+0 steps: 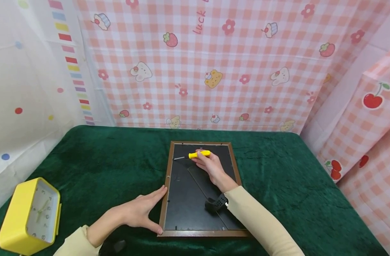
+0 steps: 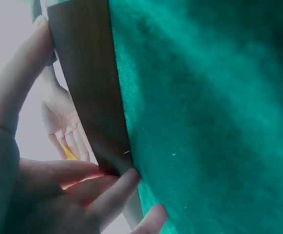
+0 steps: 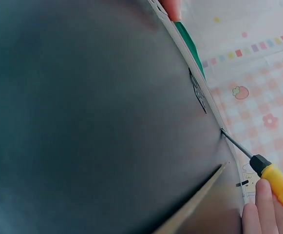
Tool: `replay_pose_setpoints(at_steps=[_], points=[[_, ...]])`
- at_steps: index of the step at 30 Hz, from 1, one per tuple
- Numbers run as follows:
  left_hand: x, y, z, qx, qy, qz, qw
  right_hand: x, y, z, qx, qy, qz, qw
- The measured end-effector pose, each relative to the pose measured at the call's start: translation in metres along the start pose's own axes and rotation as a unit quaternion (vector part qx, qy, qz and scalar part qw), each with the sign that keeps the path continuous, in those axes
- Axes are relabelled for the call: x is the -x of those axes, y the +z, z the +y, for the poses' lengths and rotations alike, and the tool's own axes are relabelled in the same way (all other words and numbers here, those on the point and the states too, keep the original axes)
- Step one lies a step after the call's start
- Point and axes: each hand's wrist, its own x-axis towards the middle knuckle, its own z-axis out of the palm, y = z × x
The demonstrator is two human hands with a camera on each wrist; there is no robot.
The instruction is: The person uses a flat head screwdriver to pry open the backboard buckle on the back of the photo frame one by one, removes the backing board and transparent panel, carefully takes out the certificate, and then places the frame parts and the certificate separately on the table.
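Observation:
A picture frame with a brown border lies back side up, its black backing board showing. My right hand grips a yellow-handled screwdriver above the board. In the right wrist view the tip of the screwdriver meets a small dark tab at the border's inner edge. The fingers of my left hand are spread along the left border, thumb near the lower corner. From the left wrist view, that hand touches the outer side of the brown border. A folded stand leg slants across the board.
A yellow alarm clock stands at the left on the dark green cloth. Behind the table hangs a pink checked curtain, with a white dotted one at the left. Small dark tabs sit along the inner edge of the border.

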Motion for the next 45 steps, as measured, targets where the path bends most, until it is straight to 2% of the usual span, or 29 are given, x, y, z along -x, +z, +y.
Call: replay_pose_setpoints(at_steps=[4,7,14,19,25,29,33,37,41,43,45], points=[[-0.006,0.003,0.002,-0.023,-0.004,0.056,0.9982,0.000,0.000,0.000,-0.001,-0.008,0.001,1.0000],[-0.012,0.006,0.002,-0.034,-0.014,0.082,0.9960,0.001,-0.001,0.001,-0.001,-0.010,0.001,0.9999],[-0.015,0.007,0.001,-0.018,-0.008,0.059,0.9981,0.004,0.004,-0.001,0.017,-0.028,0.009,0.9994],[-0.016,0.005,0.002,-0.018,-0.011,0.059,0.9980,0.005,0.012,-0.004,0.059,-0.066,0.028,0.9957],[-0.015,0.005,0.002,-0.024,-0.015,0.062,0.9977,0.008,0.023,-0.004,0.074,-0.091,0.059,0.9914],[-0.015,0.006,0.001,-0.029,-0.017,0.062,0.9975,0.010,0.031,-0.005,0.108,-0.118,0.075,0.9842],[-0.015,0.005,0.001,-0.033,-0.016,0.061,0.9975,0.008,0.040,-0.011,0.173,-0.151,0.086,0.9695],[-0.016,0.005,0.001,-0.036,-0.016,0.060,0.9974,0.005,0.050,-0.022,0.271,-0.163,0.090,0.9443],[-0.015,0.004,0.001,-0.031,-0.015,0.059,0.9977,0.004,0.061,-0.034,0.382,-0.190,0.085,0.9002],[-0.015,0.004,0.001,-0.028,-0.014,0.058,0.9978,0.003,0.067,-0.039,0.423,-0.208,0.082,0.8784],[-0.015,0.004,0.000,-0.028,-0.016,0.058,0.9978,0.001,0.073,-0.043,0.452,-0.220,0.078,0.8609]])
